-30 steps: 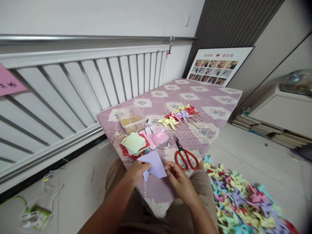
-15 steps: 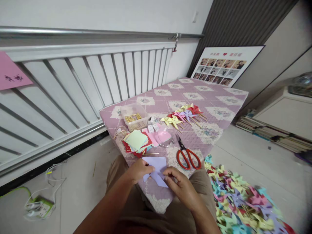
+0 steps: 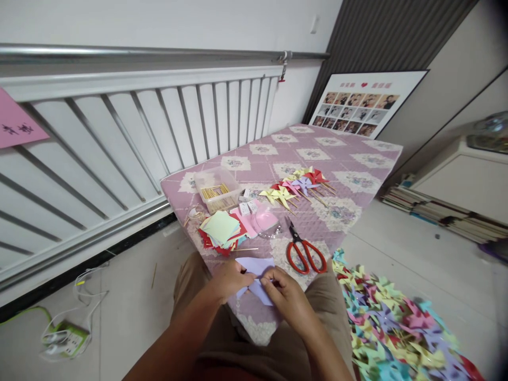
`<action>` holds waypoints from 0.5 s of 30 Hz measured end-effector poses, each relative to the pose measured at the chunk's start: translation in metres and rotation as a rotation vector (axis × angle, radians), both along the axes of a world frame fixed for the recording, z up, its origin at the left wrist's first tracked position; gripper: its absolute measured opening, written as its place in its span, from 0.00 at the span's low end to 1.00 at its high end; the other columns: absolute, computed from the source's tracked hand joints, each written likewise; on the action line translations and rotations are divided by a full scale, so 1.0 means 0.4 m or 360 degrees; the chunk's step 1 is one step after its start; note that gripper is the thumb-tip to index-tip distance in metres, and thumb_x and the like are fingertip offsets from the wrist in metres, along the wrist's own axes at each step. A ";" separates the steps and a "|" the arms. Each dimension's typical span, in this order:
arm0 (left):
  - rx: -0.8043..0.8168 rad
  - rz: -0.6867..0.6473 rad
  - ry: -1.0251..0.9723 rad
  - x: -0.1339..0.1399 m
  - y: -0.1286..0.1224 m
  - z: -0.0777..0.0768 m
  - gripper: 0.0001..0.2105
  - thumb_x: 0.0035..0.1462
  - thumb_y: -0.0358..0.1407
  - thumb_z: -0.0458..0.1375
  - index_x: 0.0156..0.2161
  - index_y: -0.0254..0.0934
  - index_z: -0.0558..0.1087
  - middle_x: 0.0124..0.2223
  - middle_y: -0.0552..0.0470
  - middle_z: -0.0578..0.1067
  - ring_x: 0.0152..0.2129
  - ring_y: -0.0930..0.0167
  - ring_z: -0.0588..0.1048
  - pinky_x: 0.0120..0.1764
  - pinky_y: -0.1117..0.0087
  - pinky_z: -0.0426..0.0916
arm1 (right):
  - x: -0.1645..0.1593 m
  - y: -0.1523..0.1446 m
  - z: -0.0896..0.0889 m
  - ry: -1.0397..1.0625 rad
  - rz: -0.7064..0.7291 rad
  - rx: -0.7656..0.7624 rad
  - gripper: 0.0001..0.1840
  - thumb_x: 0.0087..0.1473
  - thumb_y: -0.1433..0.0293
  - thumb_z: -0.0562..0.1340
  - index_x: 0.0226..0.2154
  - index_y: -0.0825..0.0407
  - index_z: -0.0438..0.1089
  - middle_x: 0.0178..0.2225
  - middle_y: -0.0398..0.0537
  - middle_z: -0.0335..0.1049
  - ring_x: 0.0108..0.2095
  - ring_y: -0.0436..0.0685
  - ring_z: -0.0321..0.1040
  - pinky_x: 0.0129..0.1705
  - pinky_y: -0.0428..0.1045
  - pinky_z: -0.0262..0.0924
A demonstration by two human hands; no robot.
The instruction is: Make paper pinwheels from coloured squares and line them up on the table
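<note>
Gripping the light purple paper sheet [image 3: 254,265] at its left side, your left hand [image 3: 230,278] stays closed on it, above the near corner of the pink patterned cloth-covered desk [image 3: 257,317]. Your right hand [image 3: 286,296] has moved inward from the sheet's right edge, its fingers now pinching paper near its middle, close to your left thumb. A thin wooden stick [image 3: 246,249] now shows just beyond the sheet; the red-handled metal scissors [image 3: 305,257] lie unmoved to the right.
</note>
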State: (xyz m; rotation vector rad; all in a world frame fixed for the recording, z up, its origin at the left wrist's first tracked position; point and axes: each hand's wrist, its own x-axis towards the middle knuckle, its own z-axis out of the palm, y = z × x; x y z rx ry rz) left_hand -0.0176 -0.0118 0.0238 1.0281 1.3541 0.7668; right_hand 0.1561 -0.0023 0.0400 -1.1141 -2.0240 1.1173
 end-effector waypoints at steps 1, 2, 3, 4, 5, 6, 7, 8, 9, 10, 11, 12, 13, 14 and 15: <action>0.0018 -0.0005 -0.0025 0.001 -0.001 -0.001 0.12 0.46 0.34 0.55 0.36 0.33 0.75 0.28 0.52 0.75 0.19 0.74 0.68 0.24 0.74 0.63 | -0.002 0.000 -0.002 -0.0008 -0.0021 0.0010 0.11 0.59 0.66 0.55 0.27 0.51 0.63 0.27 0.42 0.61 0.29 0.52 0.60 0.32 0.46 0.54; 0.0040 -0.0011 -0.0038 0.002 -0.002 -0.001 0.12 0.46 0.34 0.55 0.36 0.33 0.75 0.28 0.52 0.75 0.19 0.74 0.68 0.24 0.73 0.63 | -0.003 0.001 -0.005 -0.0014 -0.0037 0.0021 0.11 0.59 0.66 0.55 0.27 0.51 0.63 0.27 0.42 0.61 0.28 0.52 0.61 0.32 0.46 0.54; 0.0057 -0.0009 -0.0036 0.002 -0.003 -0.002 0.12 0.46 0.34 0.55 0.36 0.34 0.76 0.27 0.53 0.75 0.19 0.74 0.68 0.24 0.73 0.63 | -0.004 0.001 -0.008 -0.0020 -0.0049 0.0033 0.10 0.58 0.66 0.55 0.27 0.51 0.63 0.27 0.42 0.61 0.28 0.52 0.61 0.32 0.46 0.54; 0.0059 -0.0003 -0.0022 0.002 -0.004 -0.003 0.11 0.46 0.34 0.55 0.35 0.34 0.76 0.27 0.53 0.75 0.19 0.74 0.68 0.24 0.73 0.63 | -0.006 0.001 -0.010 -0.0030 -0.0060 0.0045 0.10 0.58 0.66 0.55 0.26 0.51 0.63 0.26 0.42 0.62 0.28 0.52 0.61 0.32 0.46 0.54; 0.0057 -0.0001 -0.0015 0.003 -0.005 -0.004 0.11 0.46 0.34 0.55 0.35 0.35 0.76 0.27 0.53 0.75 0.19 0.73 0.68 0.24 0.73 0.63 | -0.007 0.002 -0.013 -0.0039 -0.0070 0.0060 0.10 0.58 0.66 0.56 0.26 0.51 0.63 0.26 0.42 0.62 0.28 0.52 0.61 0.31 0.46 0.54; 0.0052 0.0001 -0.0015 0.003 -0.006 -0.005 0.11 0.46 0.34 0.55 0.35 0.35 0.75 0.27 0.53 0.75 0.19 0.73 0.68 0.24 0.73 0.63 | -0.008 0.002 -0.015 -0.0049 -0.0080 0.0074 0.10 0.57 0.66 0.56 0.26 0.51 0.63 0.26 0.42 0.62 0.28 0.52 0.61 0.31 0.46 0.54; 0.0048 0.0002 -0.0019 0.004 -0.006 -0.007 0.11 0.46 0.35 0.54 0.34 0.35 0.75 0.28 0.53 0.75 0.19 0.73 0.69 0.24 0.73 0.64 | -0.009 0.002 -0.017 -0.0058 -0.0089 0.0085 0.10 0.57 0.66 0.56 0.26 0.51 0.63 0.26 0.42 0.62 0.28 0.52 0.61 0.31 0.46 0.54; 0.0043 0.0003 -0.0021 0.004 -0.007 -0.009 0.10 0.46 0.35 0.55 0.34 0.35 0.75 0.28 0.53 0.75 0.19 0.73 0.69 0.24 0.73 0.64 | -0.010 0.001 -0.018 -0.0066 -0.0100 0.0094 0.10 0.57 0.66 0.56 0.26 0.51 0.63 0.26 0.42 0.62 0.28 0.52 0.61 0.31 0.46 0.54; 0.0042 0.0009 -0.0017 0.005 -0.007 -0.010 0.10 0.46 0.35 0.55 0.33 0.35 0.75 0.28 0.53 0.75 0.20 0.73 0.69 0.25 0.73 0.64 | -0.011 0.000 -0.019 -0.0069 -0.0112 0.0102 0.10 0.57 0.66 0.57 0.26 0.51 0.63 0.26 0.42 0.63 0.28 0.52 0.61 0.31 0.46 0.54; 0.0041 0.0019 -0.0007 0.006 -0.008 -0.012 0.10 0.46 0.35 0.55 0.33 0.34 0.75 0.28 0.52 0.75 0.20 0.73 0.69 0.25 0.73 0.65 | -0.012 0.000 -0.020 -0.0070 -0.0123 0.0108 0.10 0.57 0.66 0.57 0.26 0.51 0.63 0.26 0.42 0.63 0.27 0.52 0.61 0.31 0.46 0.54; 0.0036 0.0033 0.0007 0.006 -0.008 -0.013 0.09 0.46 0.34 0.55 0.32 0.34 0.75 0.27 0.52 0.75 0.20 0.73 0.69 0.25 0.73 0.65 | -0.012 -0.001 -0.021 -0.0070 -0.0133 0.0113 0.10 0.57 0.66 0.56 0.26 0.51 0.63 0.26 0.42 0.63 0.27 0.52 0.61 0.31 0.46 0.54; 0.0029 0.0046 0.0016 0.007 -0.008 -0.013 0.09 0.46 0.34 0.55 0.32 0.34 0.75 0.27 0.52 0.75 0.20 0.73 0.69 0.25 0.73 0.65 | -0.013 -0.002 -0.021 -0.0070 -0.0142 0.0118 0.10 0.57 0.67 0.56 0.26 0.51 0.63 0.26 0.42 0.63 0.27 0.52 0.61 0.31 0.46 0.54; 0.0016 0.0055 0.0024 0.007 -0.008 -0.013 0.10 0.46 0.34 0.55 0.33 0.33 0.75 0.27 0.52 0.75 0.19 0.73 0.69 0.24 0.73 0.64 | -0.013 -0.002 -0.021 -0.0069 -0.0148 0.0123 0.10 0.57 0.67 0.56 0.26 0.51 0.63 0.26 0.43 0.63 0.27 0.52 0.61 0.31 0.46 0.54; 0.0004 0.0062 0.0030 0.008 -0.008 -0.012 0.10 0.46 0.34 0.55 0.33 0.33 0.75 0.26 0.51 0.75 0.19 0.73 0.69 0.24 0.73 0.64 | -0.013 -0.003 -0.021 -0.0069 -0.0153 0.0127 0.10 0.57 0.67 0.56 0.25 0.51 0.63 0.26 0.43 0.63 0.28 0.52 0.61 0.32 0.46 0.54; -0.0004 0.0069 0.0031 0.008 -0.009 -0.010 0.10 0.46 0.34 0.56 0.33 0.32 0.75 0.26 0.51 0.75 0.18 0.73 0.69 0.23 0.73 0.64 | -0.013 -0.003 -0.020 -0.0069 -0.0154 0.0129 0.10 0.57 0.67 0.56 0.25 0.51 0.63 0.26 0.43 0.63 0.28 0.52 0.62 0.32 0.46 0.54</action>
